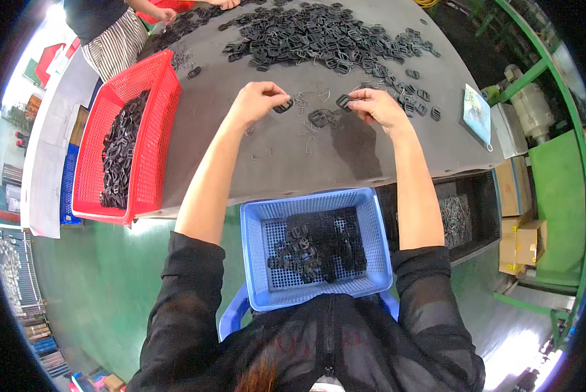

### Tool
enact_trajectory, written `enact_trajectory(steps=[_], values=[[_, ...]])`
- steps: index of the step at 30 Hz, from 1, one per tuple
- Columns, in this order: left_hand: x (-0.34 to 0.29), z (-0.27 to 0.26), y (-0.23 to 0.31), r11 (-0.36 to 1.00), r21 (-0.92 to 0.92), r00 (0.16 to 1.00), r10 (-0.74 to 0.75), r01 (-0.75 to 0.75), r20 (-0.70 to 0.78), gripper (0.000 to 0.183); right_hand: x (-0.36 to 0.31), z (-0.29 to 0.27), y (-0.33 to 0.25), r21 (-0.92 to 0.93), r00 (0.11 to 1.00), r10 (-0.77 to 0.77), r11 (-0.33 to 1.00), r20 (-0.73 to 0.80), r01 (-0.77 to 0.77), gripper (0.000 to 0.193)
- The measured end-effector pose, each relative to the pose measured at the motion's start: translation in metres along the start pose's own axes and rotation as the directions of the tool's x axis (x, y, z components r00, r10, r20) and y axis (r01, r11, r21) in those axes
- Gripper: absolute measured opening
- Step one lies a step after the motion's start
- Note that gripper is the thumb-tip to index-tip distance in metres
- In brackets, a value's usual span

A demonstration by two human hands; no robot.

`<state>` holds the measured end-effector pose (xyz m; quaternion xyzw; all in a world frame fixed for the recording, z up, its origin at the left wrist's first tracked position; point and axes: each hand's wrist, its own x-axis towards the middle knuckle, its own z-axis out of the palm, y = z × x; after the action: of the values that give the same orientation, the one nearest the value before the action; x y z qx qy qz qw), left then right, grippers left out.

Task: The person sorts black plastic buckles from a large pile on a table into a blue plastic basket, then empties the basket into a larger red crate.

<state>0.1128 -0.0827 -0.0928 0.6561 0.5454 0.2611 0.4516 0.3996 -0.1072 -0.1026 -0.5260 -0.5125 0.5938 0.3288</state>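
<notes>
Far left: co-worker [110,23], dark top and striped lower garment, head cut off by the upper rim; what the hands there touch is hard to make out. Left: red basket [160,140], tilted, part-filled with black buckles [124,153]; its floor is hidden. Left of centre: left hand [255,104], thumb and forefinger clamped on one black buckle [283,106] above the table; remaining fingers partly hidden. Centre, near: blue basket [252,251] with more black buckles, its support hidden. Centre, far: wide heap of black buckles [306,40], cut off by the upper rim. Between the hands: small cluster of buckles [321,118] among thin loose strands, too fine to identify. Right of centre: right hand [379,108], thumb and fingertips together on a second buckle [344,102], partly covered by them. Right, near: dark crate [494,212] of thin pale pieces, partly behind the forearm.

Surface: grey table [286,171], lightly scuffed. Room: green floor [90,281]; at right, pale-blue packet [477,114], cardboard boxes [529,243], green framework [528,80].
</notes>
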Motion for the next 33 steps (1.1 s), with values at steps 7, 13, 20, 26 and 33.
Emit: enact_trajectory(steps=[7,13,20,26,33], values=[[-0.077,0.019,0.035,0.996,0.037,0.733,0.036,-0.083,0.679,0.02,0.0,0.032,0.007,0.175,0.999,0.042,0.984,-0.035,-0.035,0.032],[-0.124,0.052,0.033,0.992,0.029,0.97,0.116,-0.125,0.214,0.017,0.031,0.076,-0.006,-0.734,0.971,-0.095,0.671,-0.22,-0.101,0.039],[-0.124,0.071,-0.027,0.805,0.408,0.849,0.515,-0.432,-0.119,0.04,-0.023,0.057,-0.018,-0.07,0.998,-0.056,0.996,-0.034,0.053,0.026],[-0.094,0.09,-0.018,0.742,0.501,0.832,0.55,-0.445,-0.075,0.059,-0.05,0.059,-0.008,0.025,0.979,-0.107,0.993,-0.173,0.113,0.023],[-0.089,0.096,-0.021,0.743,0.499,0.829,0.553,-0.447,-0.08,0.06,-0.008,0.026,0.007,0.025,0.94,-0.024,0.999,-0.341,0.035,0.026]])
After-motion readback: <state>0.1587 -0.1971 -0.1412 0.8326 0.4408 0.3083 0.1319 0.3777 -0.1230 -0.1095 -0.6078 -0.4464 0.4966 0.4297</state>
